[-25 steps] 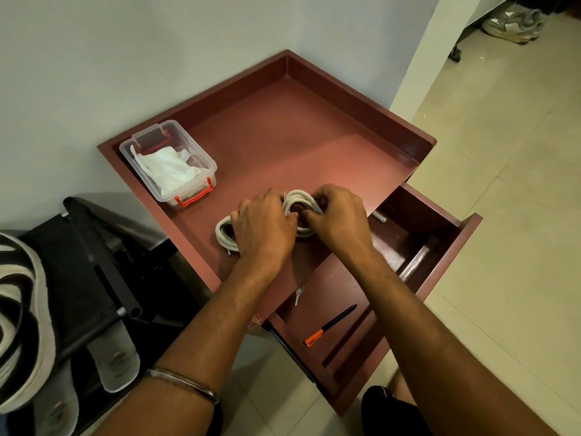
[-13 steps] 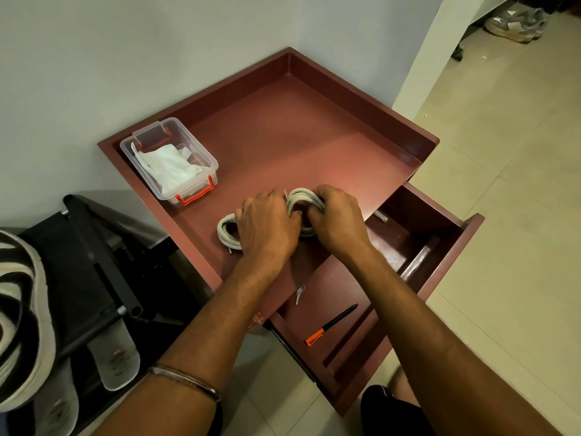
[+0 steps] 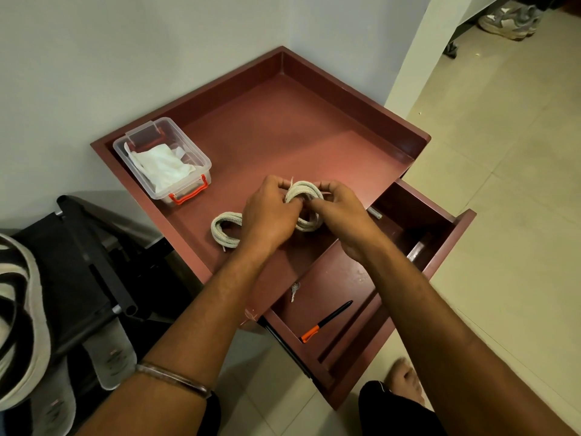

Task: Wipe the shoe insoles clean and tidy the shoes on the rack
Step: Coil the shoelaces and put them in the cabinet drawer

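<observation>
Over the red-brown cabinet top (image 3: pixel 283 121), my left hand (image 3: pixel 270 212) and my right hand (image 3: pixel 341 206) both grip a coiled off-white shoelace bundle (image 3: pixel 303 191), fingers curled into its loops. A second coiled lace (image 3: pixel 226 229) lies on the top just left of my left hand. At the lower left, two pale insoles (image 3: pixel 110 360) lie on the black shoe rack (image 3: pixel 85 247), beside a black-and-white shoe (image 3: pixel 22 325).
A clear plastic box (image 3: pixel 163 158) with white wipes and an orange latch sits at the top's left corner. The open drawer (image 3: pixel 434 269) below holds an orange-tipped black pen (image 3: pixel 327 320) and a small key (image 3: pixel 294 289). Grey sneakers (image 3: pixel 509 20) stand far right on the tiled floor.
Both hands have lifted the lace bundle a little and shifted it toward the back of the cabinet top, fingers working deeper into its loops. The other lace stays put.
</observation>
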